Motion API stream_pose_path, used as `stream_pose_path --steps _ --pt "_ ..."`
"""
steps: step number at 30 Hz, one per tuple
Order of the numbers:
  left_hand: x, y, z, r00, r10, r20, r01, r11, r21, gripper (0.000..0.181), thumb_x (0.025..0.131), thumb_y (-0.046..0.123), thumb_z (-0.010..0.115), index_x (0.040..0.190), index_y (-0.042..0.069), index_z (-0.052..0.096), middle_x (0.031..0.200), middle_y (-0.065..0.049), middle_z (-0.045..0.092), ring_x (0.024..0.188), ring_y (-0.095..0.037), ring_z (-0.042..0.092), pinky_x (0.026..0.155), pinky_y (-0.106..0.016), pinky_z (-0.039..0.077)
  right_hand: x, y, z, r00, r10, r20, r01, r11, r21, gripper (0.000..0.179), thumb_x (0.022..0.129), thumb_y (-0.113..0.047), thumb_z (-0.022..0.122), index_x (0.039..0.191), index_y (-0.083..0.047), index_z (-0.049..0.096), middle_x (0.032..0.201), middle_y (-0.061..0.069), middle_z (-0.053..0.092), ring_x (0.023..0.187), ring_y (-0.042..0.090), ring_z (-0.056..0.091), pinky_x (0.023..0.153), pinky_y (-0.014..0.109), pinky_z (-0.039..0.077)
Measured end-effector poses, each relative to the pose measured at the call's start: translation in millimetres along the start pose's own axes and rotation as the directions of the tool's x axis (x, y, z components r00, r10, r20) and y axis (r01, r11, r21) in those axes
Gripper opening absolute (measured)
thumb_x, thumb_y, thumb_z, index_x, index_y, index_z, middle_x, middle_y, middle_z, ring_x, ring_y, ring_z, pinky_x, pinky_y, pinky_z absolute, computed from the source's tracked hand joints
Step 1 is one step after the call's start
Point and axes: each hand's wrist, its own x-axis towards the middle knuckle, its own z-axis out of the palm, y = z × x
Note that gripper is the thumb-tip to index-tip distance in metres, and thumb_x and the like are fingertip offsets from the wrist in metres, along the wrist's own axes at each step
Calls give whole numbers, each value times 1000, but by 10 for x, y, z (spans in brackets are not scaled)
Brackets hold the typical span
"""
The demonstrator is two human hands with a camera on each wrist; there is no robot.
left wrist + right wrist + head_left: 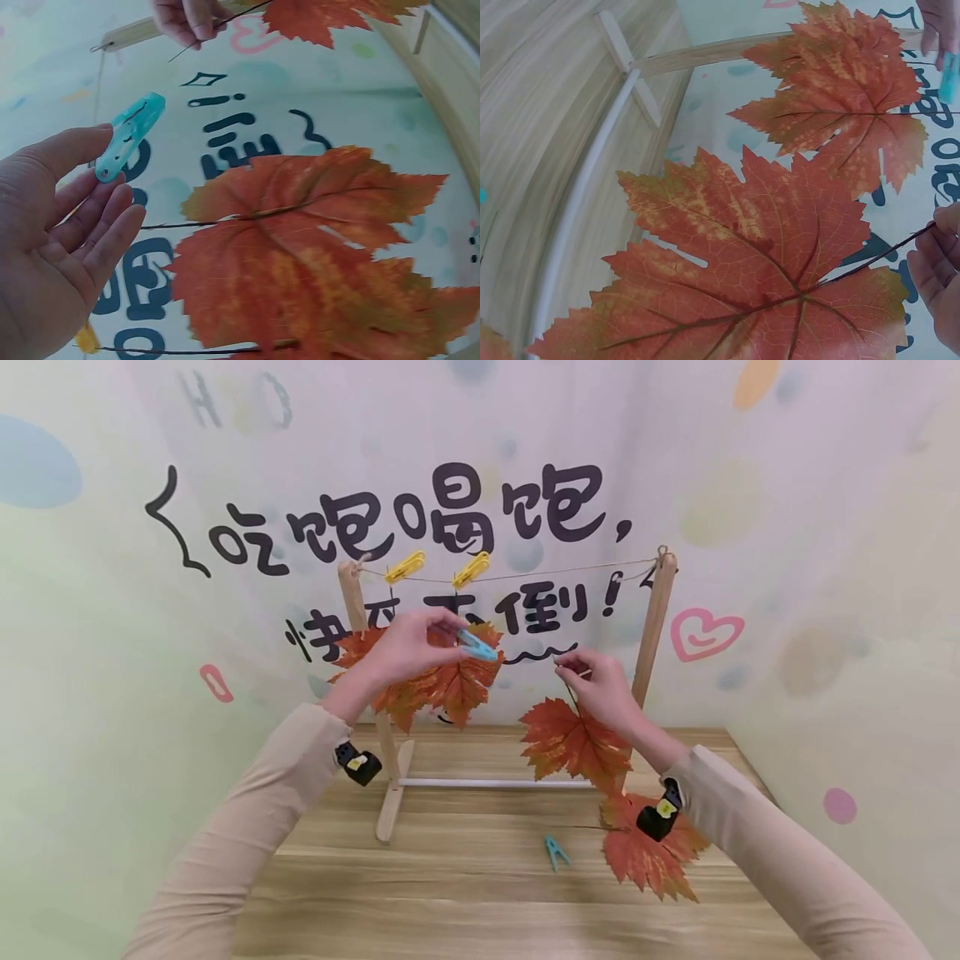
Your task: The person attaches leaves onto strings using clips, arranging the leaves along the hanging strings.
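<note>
My left hand (416, 647) pinches a blue clothespin (131, 136) between thumb and fingers, in front of the hanging leaves. By its stem, my right hand (603, 689) holds an orange-red maple leaf (742, 262), which hangs below the fingers. Two similar maple leaves (300, 195) hang at the left part of a string (555, 573), their stems held by two yellow clothespins (471, 570). Another maple leaf (652, 852) lies on the table under my right wrist, partly covered by the wrist camera. Near it on the table is a second blue clothespin (556, 852).
The string runs between two wooden posts (654, 627), tied at their tops. A white rod (495, 783) joins the posts low down, and a wooden foot (393, 802) carries the left one. Behind the wooden table (420, 902) stands a printed wall with large dark lettering.
</note>
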Motion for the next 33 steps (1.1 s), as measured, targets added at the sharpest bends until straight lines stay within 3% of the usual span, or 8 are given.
stream_pose_path --steps 9,16,28,33 --pt "208 178 -207 990 20 -136 -21 1000 -7 32 78 12 71 108 3 63 98 -9 63 92 -20 57 78 -27 48 142 -159 25 998 -42 -48 43 999 20 15 87 -9 60 98 0 66 86 13 66 74 17 56 66 22 48" --pt "343 315 -301 972 70 -223 -79 996 -31 33 79 11 69 110 2 63 101 -11 64 92 -18 58 80 -26 50 244 -270 23 993 -52 -107 56 998 30 15 86 -10 61 97 -1 67 86 11 66 71 20 56 60 17 45" --pt "563 431 -361 960 65 -272 -82 995 -53 33 81 11 67 112 3 62 105 -9 63 93 -13 57 85 -22 47 455 -465 14 985 -5 -175 26 993 113 17 85 -10 62 96 2 67 87 15 66 70 20 58 59 14 47" --pt "612 432 -320 961 37 -273 -55 997 -60 34 79 12 70 111 3 62 104 -10 64 93 -14 58 83 -22 46 523 -502 21 981 -11 -196 27 997 78 16 85 -9 63 95 1 68 87 15 67 71 20 59 60 14 45"
